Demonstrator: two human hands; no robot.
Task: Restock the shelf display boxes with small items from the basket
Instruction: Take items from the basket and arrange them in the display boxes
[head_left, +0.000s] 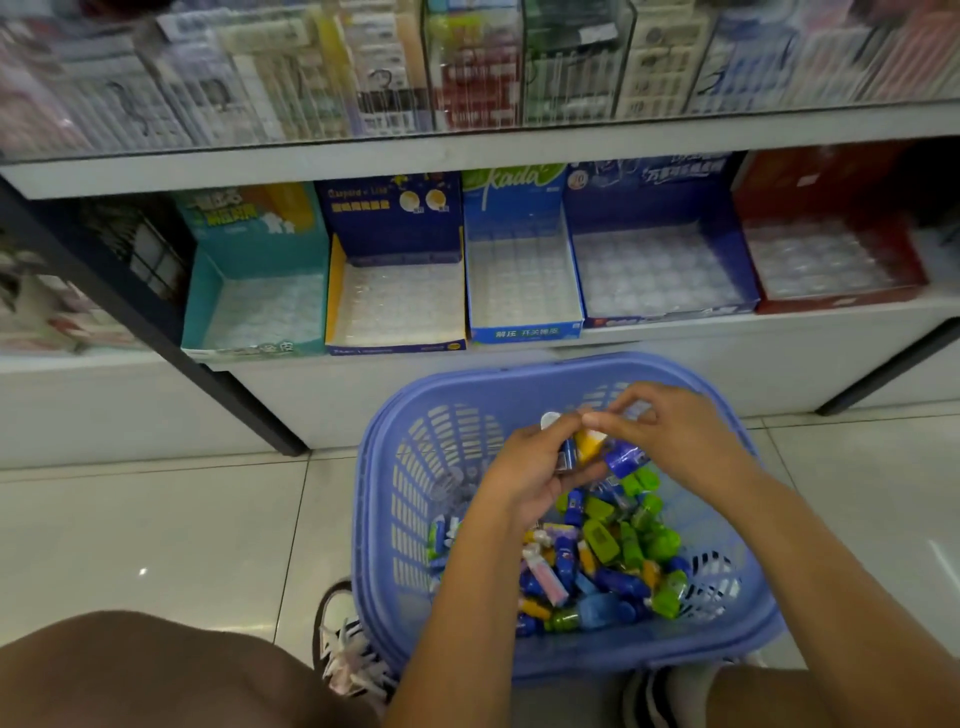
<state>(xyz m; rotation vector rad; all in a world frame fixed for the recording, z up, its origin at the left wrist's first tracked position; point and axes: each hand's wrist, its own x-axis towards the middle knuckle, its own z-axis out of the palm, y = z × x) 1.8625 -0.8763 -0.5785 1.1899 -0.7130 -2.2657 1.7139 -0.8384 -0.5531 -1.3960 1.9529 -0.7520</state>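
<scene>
A blue plastic basket (415, 467) stands on the floor in front of the shelf, its bottom heaped with several small green, blue and yellow items (613, 561). Above the heap, my left hand (535, 467) grips a bunch of small items (582, 447), blue, yellow and white ones. My right hand (670, 436) pinches at the top of that bunch with thumb and fingertips. On the low shelf stand several open display boxes with bare plastic trays: a teal box (249, 312), a dark blue and yellow box (395, 306), a light blue box (519, 280), a wide blue box (660, 270) and a red box (831, 260).
A glass-fronted upper shelf (467, 78) holds packaged stationery. A dark metal shelf post (156, 332) slants down at the left, another at the right (883, 369). My knee (156, 670) and shoes (343, 639) are on the pale tiled floor beside the basket.
</scene>
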